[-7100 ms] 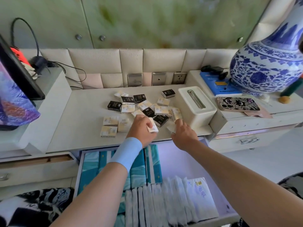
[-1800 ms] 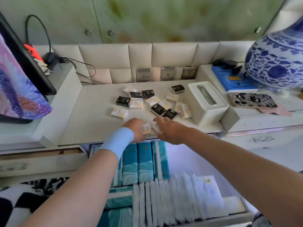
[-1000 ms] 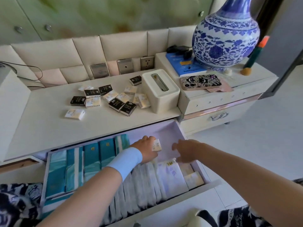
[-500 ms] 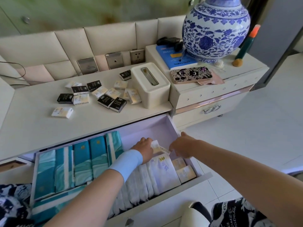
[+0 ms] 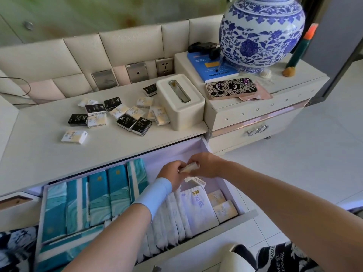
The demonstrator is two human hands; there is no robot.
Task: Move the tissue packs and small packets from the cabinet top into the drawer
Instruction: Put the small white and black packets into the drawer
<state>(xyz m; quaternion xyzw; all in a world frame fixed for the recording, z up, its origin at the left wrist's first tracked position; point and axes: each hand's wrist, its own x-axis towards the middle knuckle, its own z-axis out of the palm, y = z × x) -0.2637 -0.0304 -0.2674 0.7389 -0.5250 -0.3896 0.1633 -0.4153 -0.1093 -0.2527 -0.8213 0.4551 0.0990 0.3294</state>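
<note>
Left hand (image 5: 170, 172) and right hand (image 5: 206, 165) pinch one packet (image 5: 189, 167) over drawer (image 5: 246, 214); two stowed packets (image 5: 224, 210) near-right, dozen-plus packs (image 5: 74, 136) left on tabletop (image 5: 39, 154)

Bright daylight, soft shadows (floor (image 5: 294, 169) at right nearly blown out); wide-angle bend at edges, pic slightly soft.

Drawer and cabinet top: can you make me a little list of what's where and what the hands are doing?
Hands: left hand and right hand both pinch a small cream packet over the drawer
In drawer: teal tissue packs on the left, white packs in the middle, two cream packets in the right front corner
On cabinet top: six black packets, several cream ones
Beside them: white tissue box
</note>
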